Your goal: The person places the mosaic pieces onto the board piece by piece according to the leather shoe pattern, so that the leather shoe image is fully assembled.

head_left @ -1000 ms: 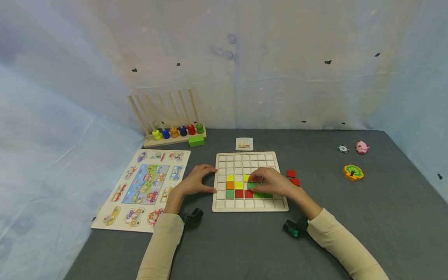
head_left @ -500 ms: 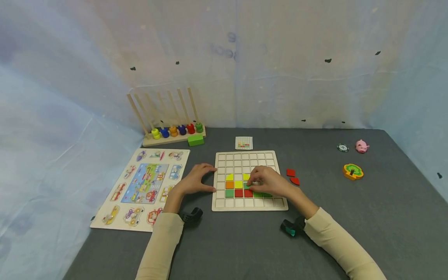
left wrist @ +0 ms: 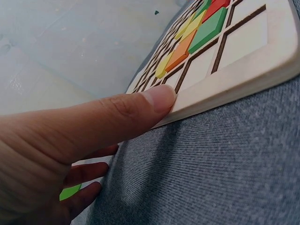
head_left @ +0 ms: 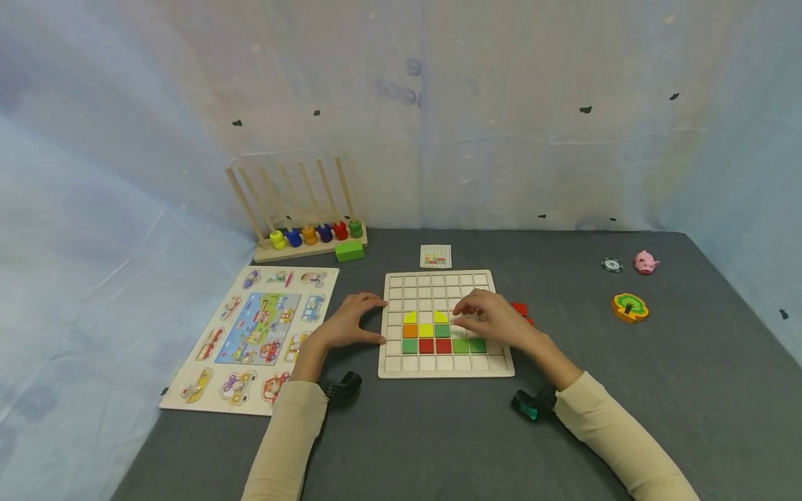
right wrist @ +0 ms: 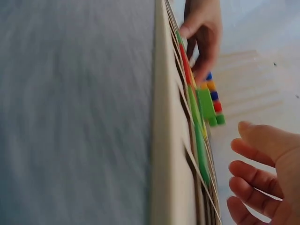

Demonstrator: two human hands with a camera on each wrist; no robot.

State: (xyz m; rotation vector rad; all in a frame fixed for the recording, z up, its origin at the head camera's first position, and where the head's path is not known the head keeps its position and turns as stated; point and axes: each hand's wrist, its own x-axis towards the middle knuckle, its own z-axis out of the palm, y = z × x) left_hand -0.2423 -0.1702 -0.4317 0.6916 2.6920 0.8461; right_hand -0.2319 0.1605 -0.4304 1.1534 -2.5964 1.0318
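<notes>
The wooden grid board [head_left: 446,371] lies flat in front of me, with coloured tiles in some of its squares. My left hand [head_left: 348,321] rests at its left edge, thumb and forefinger spread apart. In the left wrist view the thumb [left wrist: 161,98] lies on the board's rim. Over the right half of the grid hovers my right hand [head_left: 495,319], fingers loosely bent with nothing between them. A dark green tile [head_left: 442,331] sits just left of its fingertips, below a yellow tile [head_left: 441,317]. Red tiles [head_left: 443,346] and lighter green tiles [head_left: 477,346] fill part of the row below.
Loose red pieces [head_left: 520,308] lie right of the board, partly behind my right hand. A pattern card [head_left: 435,256] is behind the board. Left are a picture puzzle [head_left: 207,390], a peg stacker [head_left: 294,252] and a green block [head_left: 349,251]. A toy pig [head_left: 645,262], chip [head_left: 612,264] and tree piece [head_left: 629,307] lie far right.
My right hand has set the dark green tile into a square below the right yellow tile, let go, and drawn back to the right. The left hand has stayed at the board's edge.
</notes>
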